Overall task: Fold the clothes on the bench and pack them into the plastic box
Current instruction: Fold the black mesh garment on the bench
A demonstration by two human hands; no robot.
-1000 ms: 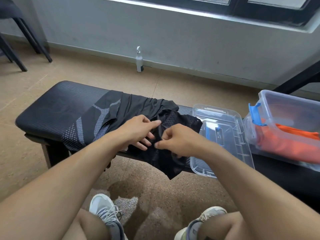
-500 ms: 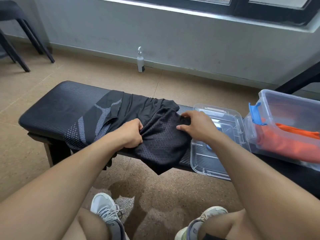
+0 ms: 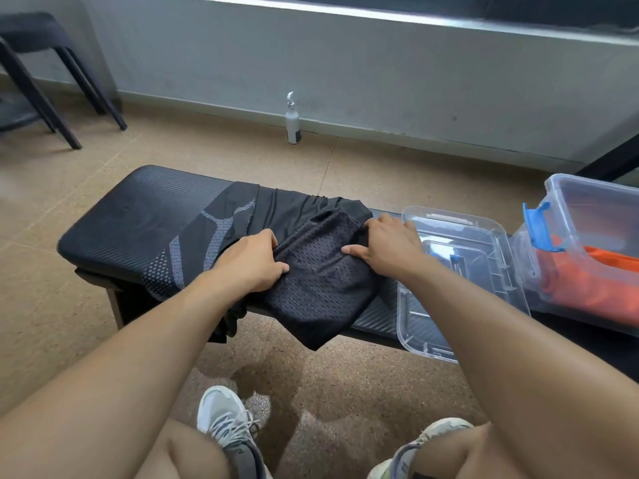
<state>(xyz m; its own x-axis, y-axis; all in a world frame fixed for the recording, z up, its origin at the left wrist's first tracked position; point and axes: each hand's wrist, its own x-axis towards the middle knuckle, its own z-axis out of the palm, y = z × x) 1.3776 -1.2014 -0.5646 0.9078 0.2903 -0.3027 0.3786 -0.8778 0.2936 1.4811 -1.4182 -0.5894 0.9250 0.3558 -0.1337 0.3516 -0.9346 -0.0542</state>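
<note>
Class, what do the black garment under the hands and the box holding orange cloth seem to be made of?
Black garment: likely synthetic mesh, matte; rows of tiny holes show. Box: clear, glossy plastic by its look; orange cloth shows through its wall.

- We saw a grey wall [image 3: 380, 74] under a window sill [image 3: 345, 12].
- We noted tan speckled floor [image 3: 69, 209], black chair legs [image 3: 69, 98], a small white bottle [image 3: 292, 124].

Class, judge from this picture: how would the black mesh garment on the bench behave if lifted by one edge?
The black mesh garment is probably floppy: its corner droops over the bench edge. It is likely light, being thin and perforated. It may unfold, since both hands hold it.
</note>
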